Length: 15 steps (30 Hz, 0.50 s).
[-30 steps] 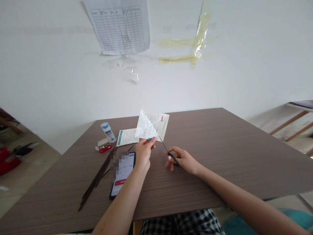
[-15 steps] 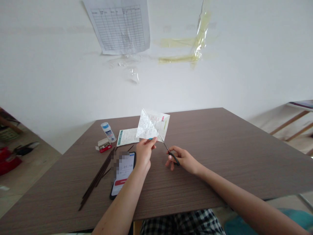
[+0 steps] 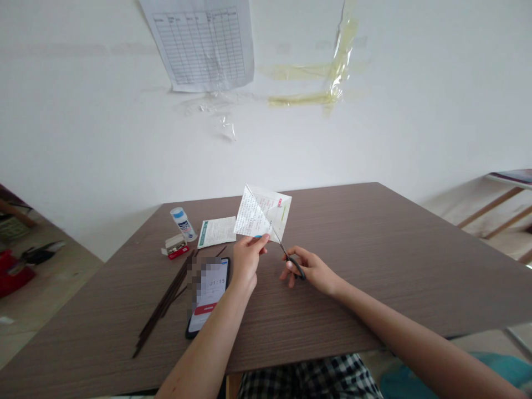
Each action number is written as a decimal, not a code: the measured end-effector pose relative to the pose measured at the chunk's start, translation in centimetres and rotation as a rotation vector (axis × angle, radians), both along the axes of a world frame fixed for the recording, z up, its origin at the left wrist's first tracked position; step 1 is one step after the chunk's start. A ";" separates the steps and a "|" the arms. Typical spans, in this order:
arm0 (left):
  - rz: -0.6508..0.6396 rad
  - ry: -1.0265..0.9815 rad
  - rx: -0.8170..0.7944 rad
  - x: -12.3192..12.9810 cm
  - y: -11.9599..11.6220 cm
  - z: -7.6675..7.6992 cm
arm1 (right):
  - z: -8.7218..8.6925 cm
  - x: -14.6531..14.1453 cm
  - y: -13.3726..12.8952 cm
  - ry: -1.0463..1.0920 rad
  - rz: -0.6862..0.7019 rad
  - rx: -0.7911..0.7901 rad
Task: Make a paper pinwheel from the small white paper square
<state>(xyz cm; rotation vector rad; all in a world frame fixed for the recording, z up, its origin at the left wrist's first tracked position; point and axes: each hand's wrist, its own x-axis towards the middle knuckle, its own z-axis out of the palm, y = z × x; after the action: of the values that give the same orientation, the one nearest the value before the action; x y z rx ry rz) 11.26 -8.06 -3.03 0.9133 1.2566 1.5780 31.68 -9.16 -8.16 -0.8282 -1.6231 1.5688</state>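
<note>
My left hand [image 3: 248, 257] pinches the lower edge of a folded sheet of printed paper [image 3: 252, 216], which is held up above the table. A diagonal fold or cut line runs across the sheet from its upper left corner towards the scissors. Black-handled scissors [image 3: 296, 267] are in my right hand [image 3: 310, 269], with fingers through the loops. Their blades meet the paper's lower edge, just right of my left fingertips; whether the blades are parted I cannot tell. Under my left wrist lies a phone [image 3: 208, 302] showing a timer.
Left of my hands, the brown table [image 3: 353, 233] bears a blue-capped white bottle [image 3: 183, 223], a small red-and-white box [image 3: 178, 247], a printed paper packet [image 3: 216, 231] and several thin dark sticks [image 3: 164, 307]. Behind it rises a white wall [image 3: 124, 138] with a taped chart [image 3: 203, 47].
The paper and my left hand have shifted very slightly right. The scissors stay at the paper's lower edge in my right hand.
</note>
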 end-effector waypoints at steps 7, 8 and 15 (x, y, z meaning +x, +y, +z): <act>0.006 -0.018 -0.004 0.1 0.0 0.0 | 0.0 0.0 0.0 0.009 0.002 -0.019; 0.006 -0.021 -0.002 0.1 0.0 0.0 | 0.0 0.0 0.1 0.007 0.001 -0.016; 0.009 0.015 0.011 0.0 0.2 -0.2 | 0.1 0.0 0.1 0.002 -0.018 -0.010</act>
<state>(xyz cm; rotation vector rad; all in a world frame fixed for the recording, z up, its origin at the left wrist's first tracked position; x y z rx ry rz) 11.22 -7.91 -3.20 0.9290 1.2648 1.5892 31.71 -9.05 -8.07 -0.8445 -1.6028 1.5660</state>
